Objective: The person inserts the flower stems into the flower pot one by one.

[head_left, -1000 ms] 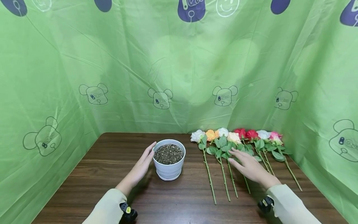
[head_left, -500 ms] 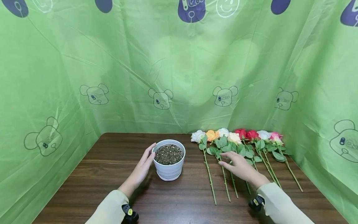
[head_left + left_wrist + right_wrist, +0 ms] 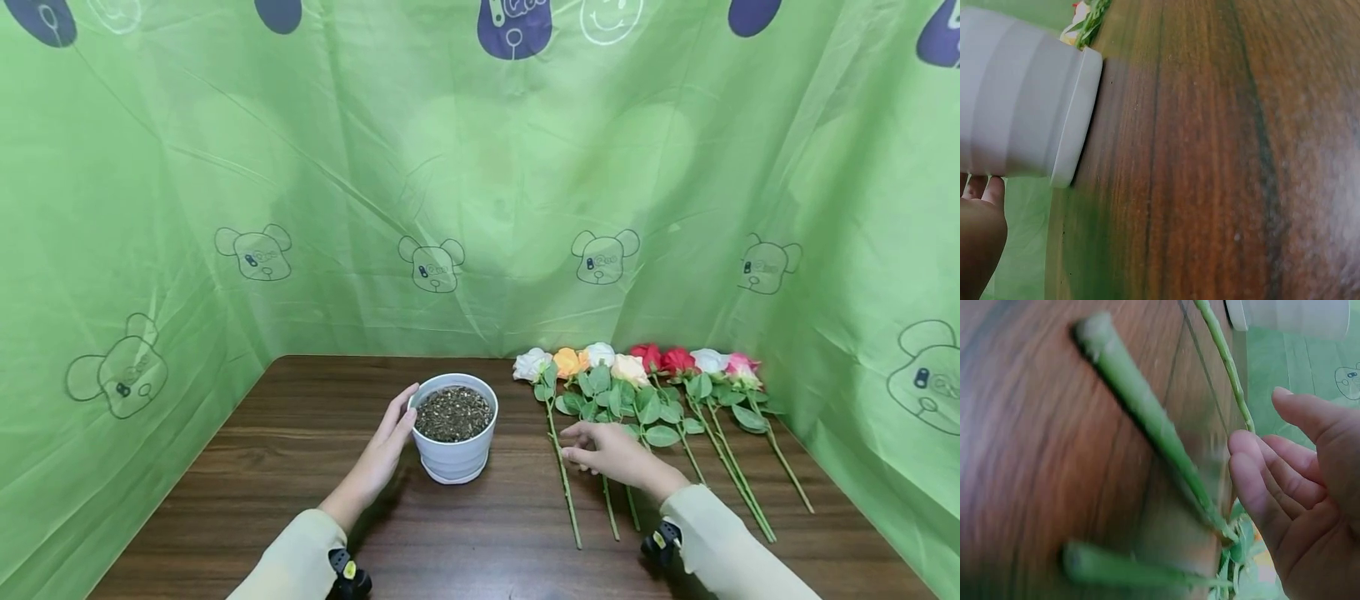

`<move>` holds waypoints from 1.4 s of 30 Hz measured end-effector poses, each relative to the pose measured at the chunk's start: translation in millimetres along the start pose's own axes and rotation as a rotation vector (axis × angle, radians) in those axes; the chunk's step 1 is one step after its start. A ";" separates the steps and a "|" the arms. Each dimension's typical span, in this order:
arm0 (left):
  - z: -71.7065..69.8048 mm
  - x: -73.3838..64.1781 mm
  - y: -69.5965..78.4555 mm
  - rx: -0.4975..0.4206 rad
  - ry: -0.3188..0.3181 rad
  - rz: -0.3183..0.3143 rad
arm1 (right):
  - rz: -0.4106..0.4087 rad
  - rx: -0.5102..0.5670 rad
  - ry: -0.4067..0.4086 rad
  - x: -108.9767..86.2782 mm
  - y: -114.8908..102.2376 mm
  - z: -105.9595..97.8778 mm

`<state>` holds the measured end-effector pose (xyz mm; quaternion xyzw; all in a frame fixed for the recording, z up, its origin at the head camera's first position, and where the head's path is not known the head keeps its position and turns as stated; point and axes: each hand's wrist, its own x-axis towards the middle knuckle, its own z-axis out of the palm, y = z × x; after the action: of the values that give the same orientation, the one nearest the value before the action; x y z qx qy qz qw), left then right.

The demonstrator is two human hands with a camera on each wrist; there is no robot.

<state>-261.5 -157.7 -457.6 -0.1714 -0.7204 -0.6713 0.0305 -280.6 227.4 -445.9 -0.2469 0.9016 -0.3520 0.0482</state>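
Observation:
A white ribbed flower pot [image 3: 453,460] filled with dark soil [image 3: 453,414] stands on a saucer. My left hand [image 3: 382,442] rests along the pot's left side, its fingertips [image 3: 993,187] at the wall in the left wrist view. Right of the pot lies a row of roses, the leftmost being a white rose [image 3: 532,365]. Over its stem [image 3: 567,492] reaches my right hand [image 3: 611,457], with nothing held. In the right wrist view the thumb [image 3: 1307,412] stands apart from the loosely bent fingers, and the stem [image 3: 1225,359] passes right at the fingertips.
Beside the white rose lie an orange rose [image 3: 568,362], a cream rose [image 3: 630,369], red roses [image 3: 677,361] and a pink rose [image 3: 741,367], stems toward me. A green curtain [image 3: 517,192] rises behind the brown wooden table [image 3: 300,417].
My right hand has moved left across the roses to the leftmost stem, its fingers now more bent. The left hand has stayed at the pot.

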 end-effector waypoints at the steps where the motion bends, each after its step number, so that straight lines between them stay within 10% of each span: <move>1: 0.2 0.0 0.1 -0.002 -0.001 0.000 | 0.012 0.012 -0.010 0.7 -1.1 1.8; 19: 0.7 0.5 -1.2 -0.001 0.003 0.011 | 0.210 0.134 -0.043 10.0 -10.5 19.4; 42: 1.3 0.0 1.6 -0.003 -0.006 0.002 | 0.115 0.273 0.083 17.1 -27.2 1.8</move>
<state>-260.8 -156.4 -456.3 -0.1740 -0.7194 -0.6719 0.0289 -283.9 201.0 -427.8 -0.1711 0.8593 -0.4778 0.0642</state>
